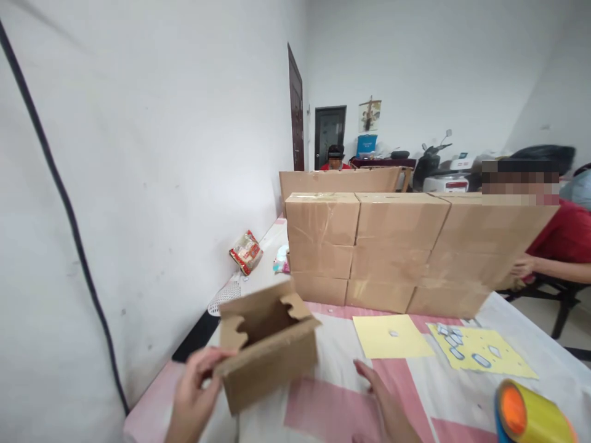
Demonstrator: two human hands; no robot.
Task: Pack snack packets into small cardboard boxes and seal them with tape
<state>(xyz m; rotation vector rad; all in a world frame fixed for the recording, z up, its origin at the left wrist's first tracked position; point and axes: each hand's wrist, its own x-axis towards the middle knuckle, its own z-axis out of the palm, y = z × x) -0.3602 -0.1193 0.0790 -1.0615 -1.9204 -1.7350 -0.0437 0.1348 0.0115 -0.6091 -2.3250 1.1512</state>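
An open cardboard box [272, 369] is tilted over the near left of the table, its inside showing and its notched side flaps raised. With thumb and fingers, my left hand [201, 381] grips the box at its near left corner. To the right of the box, my right hand [383, 397] is above the pink and white cloth [332, 403], holding nothing. Its index finger is stretched out and the other fingers are partly cut off by the lower edge. Beyond it lies a yellow sheet [388, 346] with one small pale piece on it.
A wall of stacked closed cardboard boxes [392, 255] stands across the table. Rolls of tape [535, 415] lie at the near right. A second yellow sheet [512, 363] carries several small pieces. A red snack packet [247, 252] leans on the left wall. A person in red [572, 234] sits right.
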